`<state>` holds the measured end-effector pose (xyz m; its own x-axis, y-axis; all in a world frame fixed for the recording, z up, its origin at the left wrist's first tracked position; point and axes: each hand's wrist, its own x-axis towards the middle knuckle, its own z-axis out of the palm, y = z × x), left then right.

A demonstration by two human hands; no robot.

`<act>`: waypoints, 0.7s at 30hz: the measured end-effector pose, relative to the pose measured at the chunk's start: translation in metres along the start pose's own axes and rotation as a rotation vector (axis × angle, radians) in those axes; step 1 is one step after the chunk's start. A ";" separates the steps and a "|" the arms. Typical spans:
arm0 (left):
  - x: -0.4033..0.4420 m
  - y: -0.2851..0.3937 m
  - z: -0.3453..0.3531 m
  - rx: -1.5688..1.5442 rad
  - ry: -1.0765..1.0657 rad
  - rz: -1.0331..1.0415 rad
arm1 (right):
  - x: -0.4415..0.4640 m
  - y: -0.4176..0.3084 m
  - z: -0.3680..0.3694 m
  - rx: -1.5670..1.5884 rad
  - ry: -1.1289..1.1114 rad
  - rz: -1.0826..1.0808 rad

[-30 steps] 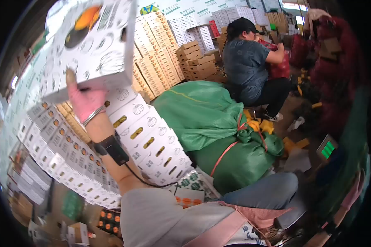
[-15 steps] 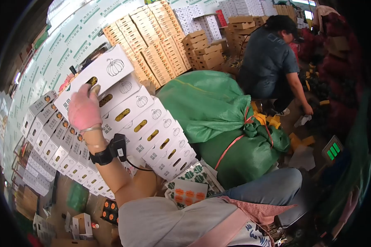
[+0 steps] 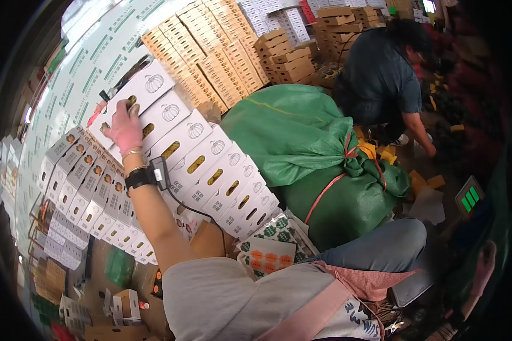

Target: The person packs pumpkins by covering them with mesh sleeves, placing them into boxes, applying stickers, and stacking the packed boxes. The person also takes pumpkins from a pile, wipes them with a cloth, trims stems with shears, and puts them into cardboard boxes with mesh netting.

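My left hand, in a pink glove with darkened fingertips, rests against the front of the top white box with its fingers apart. This box has a pumpkin drawing and an oval hole, and sits on a tall stack of similar white boxes. A black device with a cable is strapped to my left wrist. At the dim right edge, my right hand is partly visible beside dark green netting; its fingers and anything in them are unclear.
Large green sacks tied with pink string lie right of the stack. Beyond them a co-worker bends down, one arm reaching to the floor. Yellow-brown boxes stand behind. Printed sheets lie near my knee; a green-lit display is at right.
The white box lifted in my left hand has come down onto the stack, and the fingers have since spread on its front. The co-worker has bent lower, reaching down.
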<state>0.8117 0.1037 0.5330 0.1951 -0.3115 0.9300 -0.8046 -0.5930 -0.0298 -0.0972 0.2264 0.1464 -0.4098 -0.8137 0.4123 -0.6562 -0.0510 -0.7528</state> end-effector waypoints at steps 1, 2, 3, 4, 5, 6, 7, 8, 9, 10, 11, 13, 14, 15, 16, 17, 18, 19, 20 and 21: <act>0.002 -0.008 0.004 -0.048 0.004 0.020 | -0.003 0.002 -0.001 -0.007 -0.010 0.010; 0.003 -0.015 0.007 -0.094 0.003 0.041 | -0.007 0.003 -0.004 -0.040 -0.044 0.039; 0.002 -0.018 0.006 -0.130 -0.005 0.027 | -0.010 -0.004 -0.006 -0.073 -0.080 0.067; 0.003 -0.030 0.010 -0.202 -0.019 0.058 | -0.012 -0.008 -0.008 -0.103 -0.118 0.093; 0.004 -0.041 0.016 -0.272 -0.031 0.088 | -0.014 -0.006 -0.008 -0.104 -0.114 0.108; 0.004 -0.042 0.015 -0.299 -0.058 0.103 | -0.017 -0.002 -0.007 -0.101 -0.112 0.120; 0.004 -0.044 0.014 -0.323 -0.086 0.117 | -0.017 0.001 -0.004 -0.098 -0.112 0.133; 0.003 -0.046 0.013 -0.347 -0.117 0.132 | -0.016 0.002 0.000 -0.072 -0.119 0.114; -0.001 -0.041 0.002 -0.294 -0.148 0.155 | -0.014 0.002 0.002 -0.048 -0.126 0.097; -0.007 -0.029 -0.015 -0.242 -0.183 0.179 | -0.014 0.001 0.002 -0.027 -0.133 0.082; -0.011 -0.023 -0.025 -0.188 -0.220 0.208 | -0.013 -0.002 0.003 -0.058 -0.173 0.061; -0.012 -0.018 -0.027 -0.061 -0.227 0.229 | -0.012 -0.011 0.011 -0.110 -0.254 0.040; -0.015 -0.012 -0.027 -0.009 -0.220 0.258 | -0.012 0.005 0.014 -0.141 -0.236 0.053; -0.015 -0.006 -0.027 0.037 -0.207 0.286 | -0.013 0.011 0.015 -0.214 -0.240 -0.019; -0.014 -0.004 -0.027 0.109 -0.234 0.321 | -0.014 0.008 0.019 -0.192 -0.245 -0.014; -0.012 -0.004 -0.028 0.179 -0.260 0.349 | -0.014 0.004 0.021 -0.172 -0.248 -0.015; -0.010 -0.005 -0.028 0.250 -0.283 0.371 | -0.017 0.002 0.020 -0.191 -0.246 -0.020; -0.007 -0.007 -0.028 0.322 -0.306 0.389 | -0.018 -0.001 0.018 -0.210 -0.246 -0.030; -0.005 -0.009 -0.024 0.355 -0.287 0.388 | -0.018 -0.002 0.016 -0.228 -0.247 -0.043; -0.006 -0.007 -0.026 0.362 -0.295 0.371 | -0.019 0.002 0.014 -0.222 -0.251 -0.020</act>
<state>0.8011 0.1291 0.5375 0.1269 -0.7087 0.6940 -0.6164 -0.6045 -0.5046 -0.0821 0.2334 0.1300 -0.2447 -0.9326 0.2654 -0.7958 0.0368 -0.6045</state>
